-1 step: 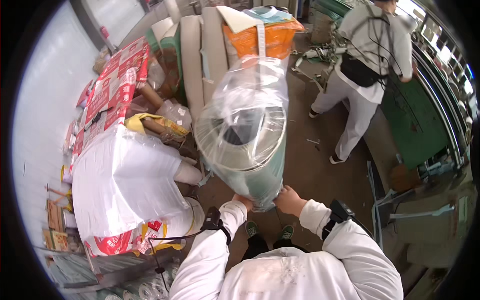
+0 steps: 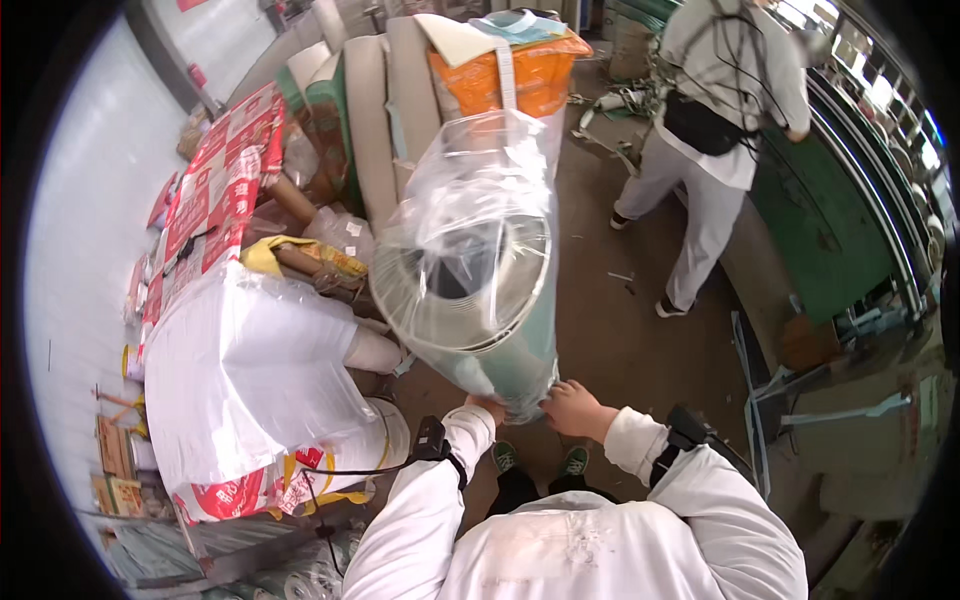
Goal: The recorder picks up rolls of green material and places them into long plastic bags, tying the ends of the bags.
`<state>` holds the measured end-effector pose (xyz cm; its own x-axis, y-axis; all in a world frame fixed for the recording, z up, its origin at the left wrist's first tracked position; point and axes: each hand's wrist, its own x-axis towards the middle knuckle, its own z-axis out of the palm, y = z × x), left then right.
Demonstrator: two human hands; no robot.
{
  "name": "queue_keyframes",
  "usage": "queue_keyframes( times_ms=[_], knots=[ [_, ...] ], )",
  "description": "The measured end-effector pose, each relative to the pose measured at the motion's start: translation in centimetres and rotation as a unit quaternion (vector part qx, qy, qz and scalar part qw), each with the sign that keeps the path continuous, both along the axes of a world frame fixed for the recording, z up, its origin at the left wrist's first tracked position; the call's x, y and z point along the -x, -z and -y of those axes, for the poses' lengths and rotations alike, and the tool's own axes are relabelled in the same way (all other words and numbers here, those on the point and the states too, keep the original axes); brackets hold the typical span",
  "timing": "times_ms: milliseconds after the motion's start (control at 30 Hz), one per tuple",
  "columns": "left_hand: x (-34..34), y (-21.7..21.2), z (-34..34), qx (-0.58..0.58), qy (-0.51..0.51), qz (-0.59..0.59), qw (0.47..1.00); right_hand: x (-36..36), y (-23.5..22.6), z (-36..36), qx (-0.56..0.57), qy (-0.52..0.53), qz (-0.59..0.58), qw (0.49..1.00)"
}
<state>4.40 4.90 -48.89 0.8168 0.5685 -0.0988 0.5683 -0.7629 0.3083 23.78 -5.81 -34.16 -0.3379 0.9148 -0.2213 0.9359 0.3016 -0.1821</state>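
Note:
A thick pale-green roll of sheet material (image 2: 500, 375) stands upright in front of me, its hollow core facing up. Clear plastic film (image 2: 490, 170) covers it, bunched loosely over the top and gathered at the near lower side. My left hand (image 2: 486, 406) is closed at the lower left of the gathered film, its fingertips partly hidden by the roll. At the lower right, my right hand (image 2: 577, 409) pinches the film's edge against the roll's side. Both forearms wear dark devices at the wrists.
To the left lies a white-wrapped bundle (image 2: 260, 360), with red-and-white packaging (image 2: 215, 205) beyond. Tall beige rolls (image 2: 368, 120) and an orange bag (image 2: 535, 75) stand behind. At right, a person (image 2: 705, 130) in white is beside a green machine (image 2: 820, 230). Scraps litter the brown floor (image 2: 610, 330).
The roll and the background sit slightly farther left in the view. Both hands stay at the film, the right one's fingers a little shifted. The other person appears slightly left and lower.

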Motion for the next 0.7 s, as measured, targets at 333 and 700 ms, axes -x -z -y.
queue_keyframes(
  times_ms=[333, 700],
  knots=[
    [-21.2, -11.6, 6.4, 0.835, -0.155, 0.198, 0.489, -1.7, -0.1, 19.8, 0.126, 0.526, -0.470, 0.697],
    [-9.8, -39.7, 4.8, 0.842, 0.115, 0.412, 0.329, -5.9, 9.0, 13.6, 0.006, 0.589, -0.808, -0.014]
  ],
)
